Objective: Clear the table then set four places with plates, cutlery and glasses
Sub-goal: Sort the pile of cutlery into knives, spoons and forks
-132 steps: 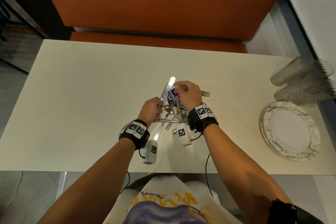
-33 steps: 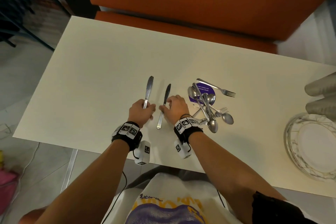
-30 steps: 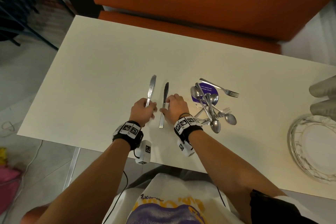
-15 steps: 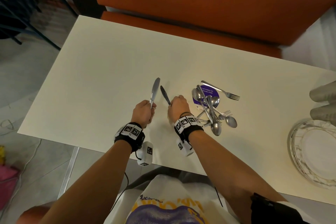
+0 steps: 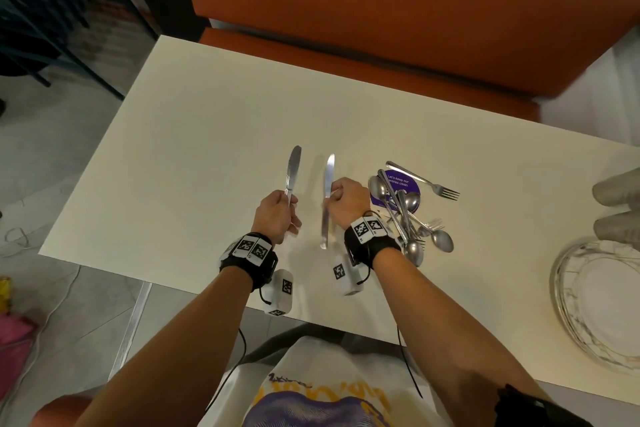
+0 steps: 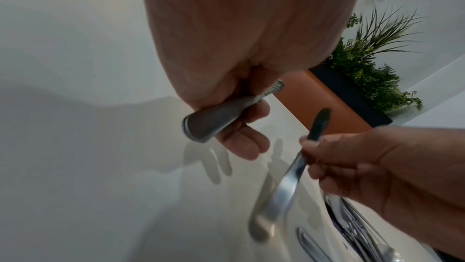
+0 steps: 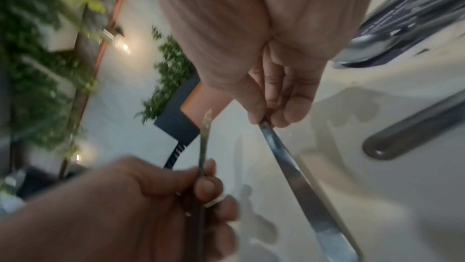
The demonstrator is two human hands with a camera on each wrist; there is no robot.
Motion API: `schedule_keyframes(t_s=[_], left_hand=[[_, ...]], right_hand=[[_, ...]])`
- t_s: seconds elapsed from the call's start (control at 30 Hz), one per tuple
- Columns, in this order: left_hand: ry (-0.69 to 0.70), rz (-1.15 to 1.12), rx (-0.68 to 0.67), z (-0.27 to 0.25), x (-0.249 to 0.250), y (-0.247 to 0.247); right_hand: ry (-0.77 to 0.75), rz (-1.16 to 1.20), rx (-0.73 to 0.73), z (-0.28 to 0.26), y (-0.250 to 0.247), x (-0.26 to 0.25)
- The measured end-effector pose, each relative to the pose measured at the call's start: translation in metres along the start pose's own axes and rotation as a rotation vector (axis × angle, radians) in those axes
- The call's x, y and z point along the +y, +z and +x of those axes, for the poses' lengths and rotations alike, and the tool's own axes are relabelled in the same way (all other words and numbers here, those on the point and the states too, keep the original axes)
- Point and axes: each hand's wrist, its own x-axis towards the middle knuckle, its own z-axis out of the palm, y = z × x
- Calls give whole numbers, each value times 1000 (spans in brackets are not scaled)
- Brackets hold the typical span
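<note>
A knife in each hand over the table

The left hand [image 5: 277, 215] grips one knife [image 5: 292, 168], the right hand [image 5: 348, 203] another knife [image 5: 327, 201]; a cutlery pile [image 5: 407, 211] lies beside on the table [image 5: 194, 135].

Head camera is looking steeply down from above the table [image 5: 194, 149]; bench at 12 o'clock. Wrist cameras are looking closely along each palm, both sharing the two knives [image 6: 279, 194] and the opposite hand.

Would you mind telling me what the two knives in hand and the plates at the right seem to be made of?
Left-hand knife and right-hand knife: polished metal, probably stainless steel, judging by bright mirror-like glints. Plates: glossy white with grey marble-like veining on the rim, likely ceramic, though melamine cannot be ruled out.
</note>
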Motion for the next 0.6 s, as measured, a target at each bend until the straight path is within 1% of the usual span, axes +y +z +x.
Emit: schedule_keyframes(t_s=[0.03, 0.13, 0.23, 0.3, 0.37, 0.43, 0.5, 0.6], left_hand=[[0, -12, -20, 1, 1, 4], [0, -37, -88, -3, 11, 19], [23, 13, -134, -9, 19, 35], [65, 108, -127, -11, 22, 43], [89, 189, -122, -13, 25, 49], [104, 188, -164, -15, 29, 57], [110, 138, -229, -18, 33, 66], [87, 55, -282, -24, 38, 77]], right_hand=[[-26, 57, 31, 0, -5, 0], [-24, 239, 48, -2, -21, -1], [-44, 265, 32, -4, -37, 1], [-50, 291, 53, -6, -48, 4], [-31, 352, 57, -9, -57, 8], [-5, 406, 40, -13, -63, 9], [5, 380, 60, -12, -62, 13], [-28, 211, 78, -13, -61, 17]])
